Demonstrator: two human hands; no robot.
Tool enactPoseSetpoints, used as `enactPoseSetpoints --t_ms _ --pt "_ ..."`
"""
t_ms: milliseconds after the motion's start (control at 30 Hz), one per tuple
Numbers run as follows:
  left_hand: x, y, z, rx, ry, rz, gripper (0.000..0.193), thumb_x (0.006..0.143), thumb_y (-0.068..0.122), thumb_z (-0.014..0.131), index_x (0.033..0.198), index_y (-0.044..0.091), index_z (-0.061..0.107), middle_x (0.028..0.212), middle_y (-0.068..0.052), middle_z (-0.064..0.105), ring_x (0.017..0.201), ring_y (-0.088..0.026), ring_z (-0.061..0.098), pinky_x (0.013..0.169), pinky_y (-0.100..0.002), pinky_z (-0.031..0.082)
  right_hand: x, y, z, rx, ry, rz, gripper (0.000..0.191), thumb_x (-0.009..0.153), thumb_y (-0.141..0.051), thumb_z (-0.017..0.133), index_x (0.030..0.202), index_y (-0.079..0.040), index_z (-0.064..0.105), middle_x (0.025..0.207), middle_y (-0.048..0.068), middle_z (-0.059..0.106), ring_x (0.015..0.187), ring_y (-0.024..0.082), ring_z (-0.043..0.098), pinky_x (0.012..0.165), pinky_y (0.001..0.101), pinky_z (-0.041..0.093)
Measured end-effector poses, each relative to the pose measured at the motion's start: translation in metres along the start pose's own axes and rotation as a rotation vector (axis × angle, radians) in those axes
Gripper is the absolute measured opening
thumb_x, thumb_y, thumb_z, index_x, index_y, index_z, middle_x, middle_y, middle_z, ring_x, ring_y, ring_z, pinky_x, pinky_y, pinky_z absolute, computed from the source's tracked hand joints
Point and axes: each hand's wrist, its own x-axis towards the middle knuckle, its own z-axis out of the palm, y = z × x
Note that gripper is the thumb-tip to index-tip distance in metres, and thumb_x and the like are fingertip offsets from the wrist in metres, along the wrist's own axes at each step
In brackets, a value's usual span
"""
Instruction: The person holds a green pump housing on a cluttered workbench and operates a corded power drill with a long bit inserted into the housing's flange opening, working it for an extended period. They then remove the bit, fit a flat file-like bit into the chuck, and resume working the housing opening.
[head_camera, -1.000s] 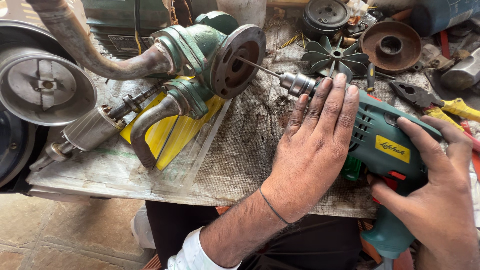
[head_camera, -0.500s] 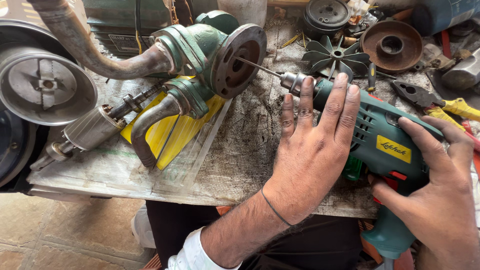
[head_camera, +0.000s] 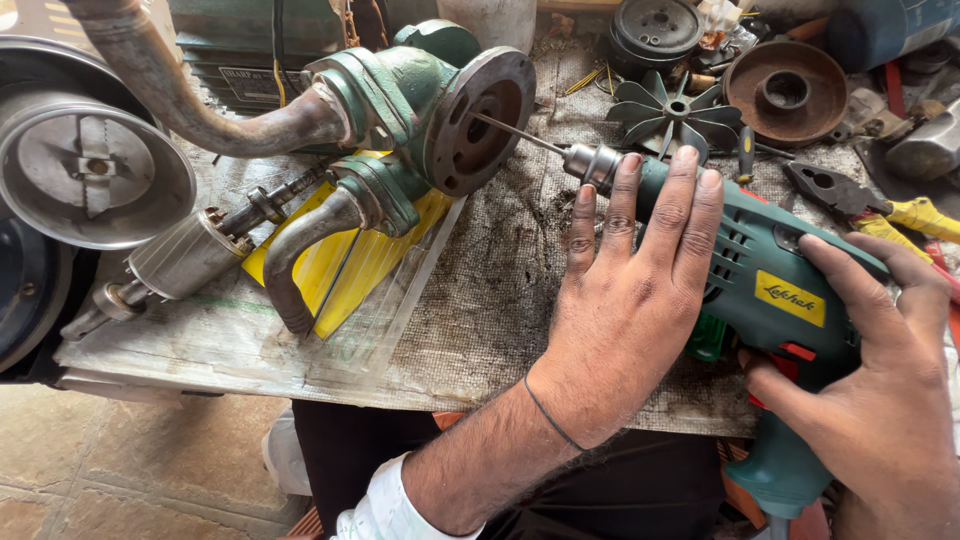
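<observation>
My right hand (head_camera: 870, 390) grips the handle of a green electric drill (head_camera: 770, 280) lying across the bench. My left hand (head_camera: 625, 310) rests flat on the drill's front body, fingers spread toward the metal chuck (head_camera: 592, 163). A thin drill bit (head_camera: 515, 133) runs from the chuck to the round rusty flange (head_camera: 478, 120) of a green water pump (head_camera: 400, 100), its tip touching the flange face. Two curved rusty pipes (head_camera: 200, 110) come off the pump to the left.
A motor rotor with shaft (head_camera: 190, 255) lies on the left over a yellow sheet (head_camera: 330, 265). A round metal cover (head_camera: 85, 180) stands far left. A dark fan impeller (head_camera: 672, 115), a rusty disc (head_camera: 785, 90) and yellow-handled pliers (head_camera: 880, 205) sit at the back right.
My left hand's fingers have slid slightly forward along the drill toward the chuck. The drill and pump stay as they were.
</observation>
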Motion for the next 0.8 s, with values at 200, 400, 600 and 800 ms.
enactPoseSetpoints --t_ms 200,400,600,800 --pt "0.0 -0.0001 -0.0011 0.01 -0.03 -0.004 0.074 0.096 0.012 0.059 0.162 0.005 0.026 0.17 -0.016 0.027 0.159 -0.048 0.029 0.13 -0.071 0.018 0.0002 0.0005 0.0001 0.014 0.003 -0.014 0.097 0.049 0.006 0.084 0.141 -0.006 0.057 0.149 0.019 0.036 0.133 0.034 0.052 0.1 0.0415 0.057" --pt "0.0007 0.0002 -0.0002 -0.015 -0.025 -0.013 0.075 0.096 0.012 0.059 0.162 0.006 0.025 0.171 -0.015 0.026 0.16 -0.05 0.029 0.13 -0.073 0.017 -0.0004 -0.0002 0.0002 0.017 -0.002 0.01 0.096 0.05 0.006 0.083 0.142 -0.006 0.057 0.15 0.02 0.035 0.132 0.033 0.052 0.096 0.0403 0.058" --pt "0.0009 -0.0009 0.0009 0.006 -0.032 -0.003 0.073 0.097 0.012 0.059 0.162 0.005 0.026 0.17 -0.017 0.026 0.158 -0.05 0.03 0.129 -0.072 0.018 -0.0001 -0.0007 0.0009 0.008 -0.002 0.006 0.097 0.05 0.008 0.084 0.142 -0.005 0.058 0.15 0.02 0.035 0.131 0.034 0.053 0.097 0.0406 0.059" --pt "0.0012 0.0 -0.0007 0.026 -0.035 -0.007 0.072 0.098 0.014 0.058 0.162 0.006 0.027 0.17 -0.015 0.028 0.159 -0.048 0.031 0.13 -0.071 0.017 0.0 -0.0014 0.0004 0.034 0.001 0.008 0.096 0.05 0.009 0.083 0.141 -0.005 0.057 0.15 0.02 0.035 0.131 0.034 0.054 0.097 0.0402 0.059"
